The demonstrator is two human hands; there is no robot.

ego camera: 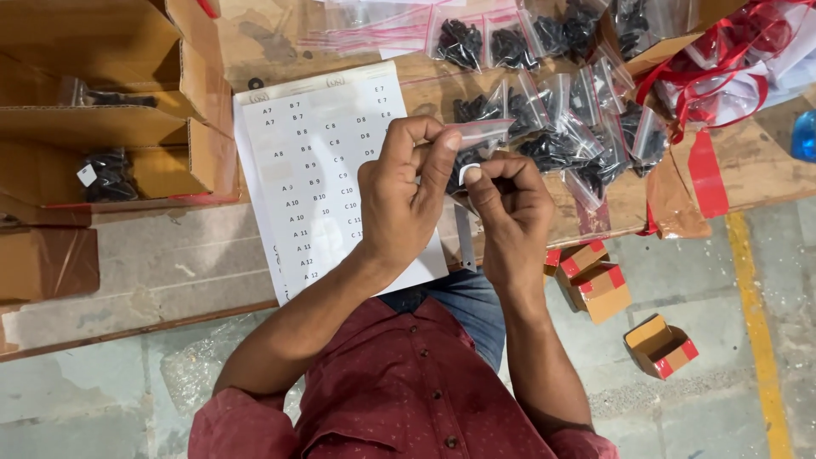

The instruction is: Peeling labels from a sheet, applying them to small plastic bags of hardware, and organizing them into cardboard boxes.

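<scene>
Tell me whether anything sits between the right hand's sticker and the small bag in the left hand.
Nothing visible does. The left hand pinches the clear bag by its top; the right hand holds the white sticker just below it, against the bag's lower part.

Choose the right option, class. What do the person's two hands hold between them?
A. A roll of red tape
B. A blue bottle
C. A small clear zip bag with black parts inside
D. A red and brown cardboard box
C: the left hand and the right hand both pinch a small clear bag holding black parts, above the white label sheet.
</scene>
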